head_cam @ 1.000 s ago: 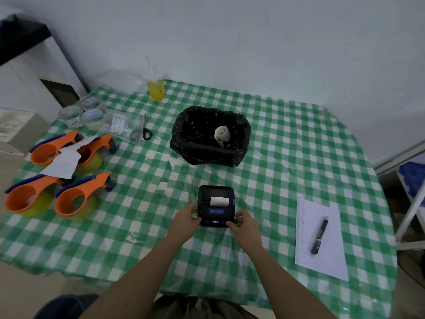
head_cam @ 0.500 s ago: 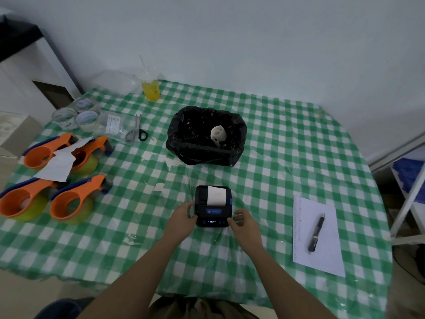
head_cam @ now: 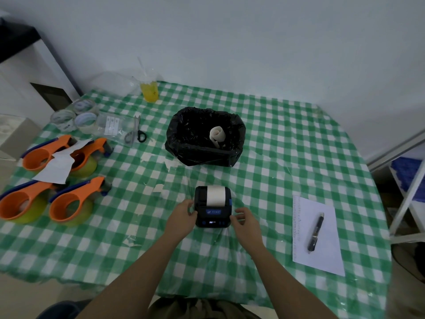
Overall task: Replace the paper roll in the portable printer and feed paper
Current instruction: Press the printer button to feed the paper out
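Printer (head_cam: 212,207) near tabletop's front edge, paper strip (head_cam: 215,195) out. Left hand (head_cam: 182,218) grips its side; right hand (head_cam: 245,223) loosely curled, empty, beside it. Risk: skewed strip jams.

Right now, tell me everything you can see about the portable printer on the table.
The portable printer is a small black box with rounded corners, plastic by its look, sitting flat on the green checked tablecloth near the front edge. A strip of white paper comes out of its top and lies over the far half. The near face carries a blue label and a small lit display. The left hand grips its left side; the right hand is at its right side, fingertips at the casing.
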A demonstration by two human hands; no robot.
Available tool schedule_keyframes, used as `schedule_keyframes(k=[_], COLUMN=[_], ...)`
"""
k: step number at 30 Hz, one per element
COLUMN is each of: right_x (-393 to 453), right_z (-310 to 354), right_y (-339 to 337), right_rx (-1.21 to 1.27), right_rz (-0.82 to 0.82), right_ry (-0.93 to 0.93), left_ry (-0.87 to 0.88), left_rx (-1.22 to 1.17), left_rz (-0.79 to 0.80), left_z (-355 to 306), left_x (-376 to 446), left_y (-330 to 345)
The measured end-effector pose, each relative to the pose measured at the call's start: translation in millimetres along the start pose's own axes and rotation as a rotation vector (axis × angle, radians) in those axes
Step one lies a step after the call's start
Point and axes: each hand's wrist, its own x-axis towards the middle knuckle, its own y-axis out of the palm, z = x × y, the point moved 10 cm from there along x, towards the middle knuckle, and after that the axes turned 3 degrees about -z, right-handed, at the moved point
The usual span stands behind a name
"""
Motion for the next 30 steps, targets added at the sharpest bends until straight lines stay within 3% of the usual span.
schedule_keyframes(k=[30], right_x=[1.2], right_z=[3.4], right_y=[1.8], right_rx=[-0.024], right_rz=[0.015], right_ry=[-0.023], left_ry=[-0.015], left_rx=[0.015], left_rz=[0.001], left_z=[-5.7], left_x=[-5.8], left_y=[-6.8])
